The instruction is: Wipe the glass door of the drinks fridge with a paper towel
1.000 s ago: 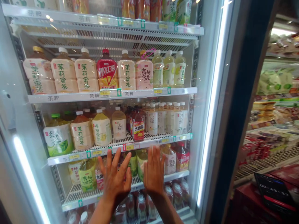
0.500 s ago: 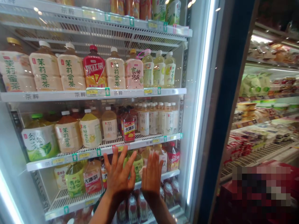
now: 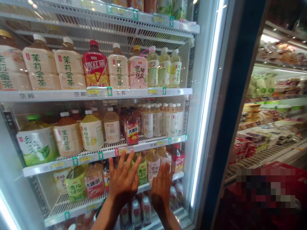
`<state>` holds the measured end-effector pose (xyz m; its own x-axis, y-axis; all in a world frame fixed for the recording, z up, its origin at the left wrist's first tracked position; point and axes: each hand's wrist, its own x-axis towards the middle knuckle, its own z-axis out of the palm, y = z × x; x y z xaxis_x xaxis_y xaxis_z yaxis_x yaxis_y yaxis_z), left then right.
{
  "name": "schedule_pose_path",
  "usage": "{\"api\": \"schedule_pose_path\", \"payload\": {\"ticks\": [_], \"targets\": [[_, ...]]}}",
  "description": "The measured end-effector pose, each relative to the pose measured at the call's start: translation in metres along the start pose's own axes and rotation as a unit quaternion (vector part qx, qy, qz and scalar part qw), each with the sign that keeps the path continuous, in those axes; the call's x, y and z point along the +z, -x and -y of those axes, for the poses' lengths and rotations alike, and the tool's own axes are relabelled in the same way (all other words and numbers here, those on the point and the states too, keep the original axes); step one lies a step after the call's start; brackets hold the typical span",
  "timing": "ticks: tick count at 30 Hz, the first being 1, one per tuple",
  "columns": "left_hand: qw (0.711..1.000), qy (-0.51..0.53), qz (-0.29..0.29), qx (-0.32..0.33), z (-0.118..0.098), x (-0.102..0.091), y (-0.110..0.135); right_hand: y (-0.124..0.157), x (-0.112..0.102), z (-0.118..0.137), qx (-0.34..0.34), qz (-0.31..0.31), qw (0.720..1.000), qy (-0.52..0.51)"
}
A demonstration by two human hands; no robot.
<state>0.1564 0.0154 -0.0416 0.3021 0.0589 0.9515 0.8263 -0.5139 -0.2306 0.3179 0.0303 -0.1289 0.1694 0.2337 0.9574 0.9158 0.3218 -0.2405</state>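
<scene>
My left hand [image 3: 122, 179] is raised in front of the drink shelves with its fingers spread, its back towards me and nothing in it. Beside it on the right, my right hand [image 3: 162, 187] is stretched out flat, fingers close together, also holding nothing. Light glints hint at a glass pane before the shelves; whether my palms touch it I cannot tell. Behind my hands stand a green-labelled tea bottle [image 3: 142, 169], a pale pink-labelled bottle [image 3: 153, 164] and a red-labelled bottle [image 3: 177, 159]. Just above my fingertips is a small iced tea bottle [image 3: 132, 129] at the shelf edge.
Large tea bottles [image 3: 41, 65] fill the upper shelf [image 3: 134, 93]. More bottles, including a big green tea bottle [image 3: 37, 143], stand on the middle shelf [image 3: 88, 157]. A bright light strip [image 3: 207, 102] and dark frame [image 3: 236, 105] bound the cabinet's right side. Packaged-food shelves [image 3: 268, 124] lie beyond.
My right hand has moved slightly right and down, away from my left hand, uncovering pink-labelled bottles. My left hand keeps its spread. The view has shifted a little.
</scene>
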Motion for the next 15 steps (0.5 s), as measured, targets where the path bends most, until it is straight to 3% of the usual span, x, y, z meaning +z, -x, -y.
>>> {"api": "schedule_pose_path", "payload": {"ticks": [2,6,8,10,13,15], "targets": [[1.000,0.003,0.000,-0.001,0.000,-0.001,0.000,0.001,0.001,-0.008,-0.002,-0.002,1.000,0.005],[1.000,0.007,0.002,0.002,0.001,-0.001,0.001,-0.070,-0.007,-0.025,0.029,-0.031,0.999,-0.009],[1.000,0.008,0.000,0.002,0.000,-0.001,0.002,-0.082,-0.012,-0.030,0.034,-0.032,0.999,-0.011],[1.000,0.009,-0.004,-0.001,0.000,-0.001,0.003,-0.058,-0.012,-0.031,0.031,-0.015,0.999,-0.009],[1.000,0.015,-0.007,-0.005,-0.002,-0.001,0.004,0.004,-0.009,-0.030,0.040,0.017,0.999,-0.006],[1.000,0.020,-0.004,-0.009,-0.003,-0.001,0.004,0.018,-0.006,-0.029,0.046,0.022,0.999,-0.007]]}}
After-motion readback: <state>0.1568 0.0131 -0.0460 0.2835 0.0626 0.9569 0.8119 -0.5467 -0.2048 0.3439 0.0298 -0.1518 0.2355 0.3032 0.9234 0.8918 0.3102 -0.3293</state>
